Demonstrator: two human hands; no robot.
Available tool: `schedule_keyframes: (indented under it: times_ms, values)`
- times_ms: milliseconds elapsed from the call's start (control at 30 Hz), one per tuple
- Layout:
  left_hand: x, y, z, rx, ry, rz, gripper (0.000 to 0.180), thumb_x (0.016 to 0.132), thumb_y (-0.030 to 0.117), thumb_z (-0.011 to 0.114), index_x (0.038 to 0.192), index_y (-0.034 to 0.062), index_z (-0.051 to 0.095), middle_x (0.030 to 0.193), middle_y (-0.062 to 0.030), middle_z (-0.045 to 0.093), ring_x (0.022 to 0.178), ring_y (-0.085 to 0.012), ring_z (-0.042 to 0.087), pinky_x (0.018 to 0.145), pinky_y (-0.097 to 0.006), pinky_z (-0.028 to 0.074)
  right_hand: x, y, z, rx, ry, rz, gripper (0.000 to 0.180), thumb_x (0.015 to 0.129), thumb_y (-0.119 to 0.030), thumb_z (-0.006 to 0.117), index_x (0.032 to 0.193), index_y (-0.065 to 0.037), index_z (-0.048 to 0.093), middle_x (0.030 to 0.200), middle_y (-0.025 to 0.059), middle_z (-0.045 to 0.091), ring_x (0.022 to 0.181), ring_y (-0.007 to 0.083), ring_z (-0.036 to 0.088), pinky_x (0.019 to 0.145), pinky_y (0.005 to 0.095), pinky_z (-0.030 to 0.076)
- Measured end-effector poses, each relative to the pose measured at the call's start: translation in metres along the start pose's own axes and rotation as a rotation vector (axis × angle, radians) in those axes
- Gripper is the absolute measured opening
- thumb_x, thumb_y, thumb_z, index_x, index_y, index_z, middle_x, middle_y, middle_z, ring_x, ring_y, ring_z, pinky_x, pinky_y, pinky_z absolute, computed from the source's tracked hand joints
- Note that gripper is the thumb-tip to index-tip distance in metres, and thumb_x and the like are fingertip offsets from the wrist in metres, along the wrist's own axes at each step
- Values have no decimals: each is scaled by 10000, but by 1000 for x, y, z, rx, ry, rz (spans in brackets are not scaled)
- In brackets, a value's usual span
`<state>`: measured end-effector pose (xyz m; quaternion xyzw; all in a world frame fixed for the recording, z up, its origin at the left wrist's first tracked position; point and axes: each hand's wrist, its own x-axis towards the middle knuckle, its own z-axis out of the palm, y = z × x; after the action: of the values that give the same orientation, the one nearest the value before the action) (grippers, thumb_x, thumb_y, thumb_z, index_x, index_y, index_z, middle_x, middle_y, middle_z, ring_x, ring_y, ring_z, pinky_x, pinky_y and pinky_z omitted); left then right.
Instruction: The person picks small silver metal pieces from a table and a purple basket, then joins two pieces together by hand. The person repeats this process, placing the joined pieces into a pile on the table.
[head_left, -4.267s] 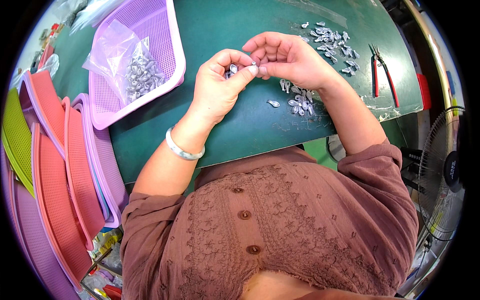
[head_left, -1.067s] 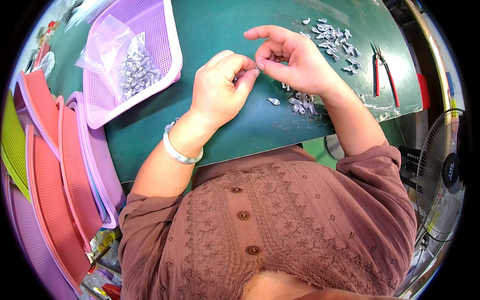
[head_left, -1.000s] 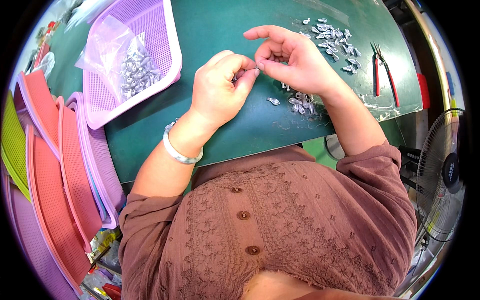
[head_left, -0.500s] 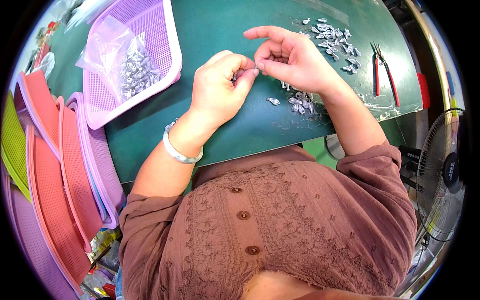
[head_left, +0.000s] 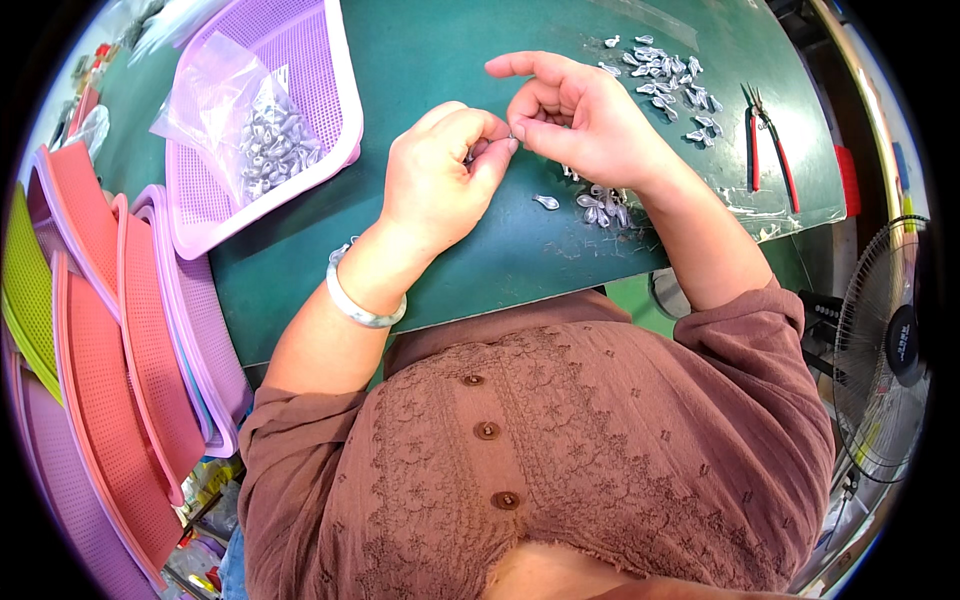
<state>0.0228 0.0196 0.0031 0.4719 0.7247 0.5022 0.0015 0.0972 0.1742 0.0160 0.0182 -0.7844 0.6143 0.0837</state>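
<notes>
My left hand [head_left: 435, 180], with a pale bangle [head_left: 362, 305] on the wrist, is closed, thumb and forefinger pinching a small grey metal piece. Most of that piece is hidden by the fingers; only a bit of it shows at the fingertips. My right hand [head_left: 590, 120] meets it there, its thumb and bent finger pinched at the piece's end while the forefinger stretches out to the left. Below the right hand lies a small heap of silvery teardrop-shaped pieces [head_left: 603, 207], partly covered by the hand. A single teardrop piece [head_left: 546, 202] rests just left of the heap.
More teardrop pieces [head_left: 660, 68] are scattered beyond my right hand on the green tabletop [head_left: 440, 50]. Red-handled pliers [head_left: 754, 165] lie at the right. A purple basket [head_left: 352, 110] holds a clear bag [head_left: 278, 140] of grey pieces. Stacked baskets [head_left: 150, 370] stand left, a fan [head_left: 870, 330] right.
Almost nothing differs. My right hand has shifted very slightly left; both hands stay pinched together at the small piece.
</notes>
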Motion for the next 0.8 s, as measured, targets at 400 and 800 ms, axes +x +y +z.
schedule_keyframes:
  times_ms: [400,800]
  values:
    - [0,1,-2,-63,-29,-94,83,703,44,683,746,26,615,646,-5,530,562,-73,439,509,-206,367,2,2,-4,113,-34,55,441,756,2,539,1183,56,444,714,0,575,651,46,498,597,192,401]
    - [1,0,-1,-80,-7,-66,78,697,46,672,723,30,601,642,-35,545,543,-114,481,484,-235,388,1,-1,-7,168,-80,124,459,785,11,547,1224,36,416,774,11,569,688,66,518,634,201,427]
